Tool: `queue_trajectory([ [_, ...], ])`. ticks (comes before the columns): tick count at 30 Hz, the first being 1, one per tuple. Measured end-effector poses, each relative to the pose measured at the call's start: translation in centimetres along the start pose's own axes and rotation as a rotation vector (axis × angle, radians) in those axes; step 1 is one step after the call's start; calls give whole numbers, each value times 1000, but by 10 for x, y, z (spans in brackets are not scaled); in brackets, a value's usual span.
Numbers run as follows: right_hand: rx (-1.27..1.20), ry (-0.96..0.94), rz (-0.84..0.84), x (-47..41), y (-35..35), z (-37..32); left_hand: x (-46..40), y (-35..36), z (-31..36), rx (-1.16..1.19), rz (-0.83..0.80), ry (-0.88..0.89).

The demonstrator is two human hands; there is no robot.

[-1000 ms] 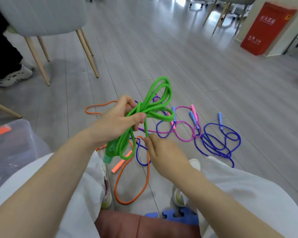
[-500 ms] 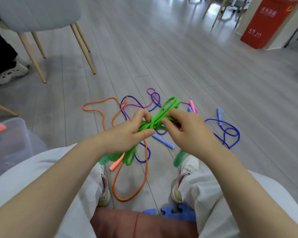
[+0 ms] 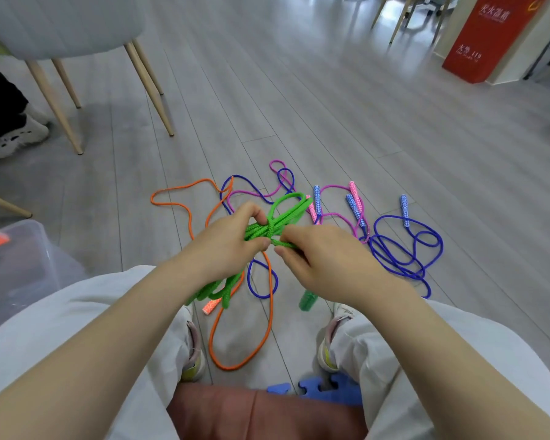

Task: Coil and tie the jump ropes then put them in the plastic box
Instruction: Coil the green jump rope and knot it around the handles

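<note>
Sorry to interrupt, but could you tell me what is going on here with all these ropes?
A seated person is tying up a coiled green jump rope. The left hand grips the bundle while the right hand pinches a strand beside it. Orange, pink and blue ropes lie loose on the floor. The plastic box sits at the person's left.

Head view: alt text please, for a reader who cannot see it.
Both hands, left hand and right hand, grip a coiled green jump rope above orange, purple and pink ropes on the floor.
</note>
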State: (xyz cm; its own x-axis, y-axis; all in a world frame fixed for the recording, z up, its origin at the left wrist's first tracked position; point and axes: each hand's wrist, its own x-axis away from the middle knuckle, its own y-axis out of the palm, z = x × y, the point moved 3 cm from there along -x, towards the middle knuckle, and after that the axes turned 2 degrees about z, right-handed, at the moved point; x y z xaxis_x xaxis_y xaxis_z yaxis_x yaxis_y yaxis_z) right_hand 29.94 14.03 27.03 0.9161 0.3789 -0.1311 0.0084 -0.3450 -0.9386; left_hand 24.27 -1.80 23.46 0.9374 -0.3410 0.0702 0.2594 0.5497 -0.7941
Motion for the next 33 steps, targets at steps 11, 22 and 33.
queue_trajectory([
  [11, -97, 5, 77, 6, -18, 12, 2, -4, 10, -32, 54, 76],
  [22, -597, 99, -173, 1, -43, 50, 23, 16, 50, 155, -383, 358],
  [33, -1612, 326, -181, -13, 9, 73, 35, -24, 71, 1022, -312, 313],
])
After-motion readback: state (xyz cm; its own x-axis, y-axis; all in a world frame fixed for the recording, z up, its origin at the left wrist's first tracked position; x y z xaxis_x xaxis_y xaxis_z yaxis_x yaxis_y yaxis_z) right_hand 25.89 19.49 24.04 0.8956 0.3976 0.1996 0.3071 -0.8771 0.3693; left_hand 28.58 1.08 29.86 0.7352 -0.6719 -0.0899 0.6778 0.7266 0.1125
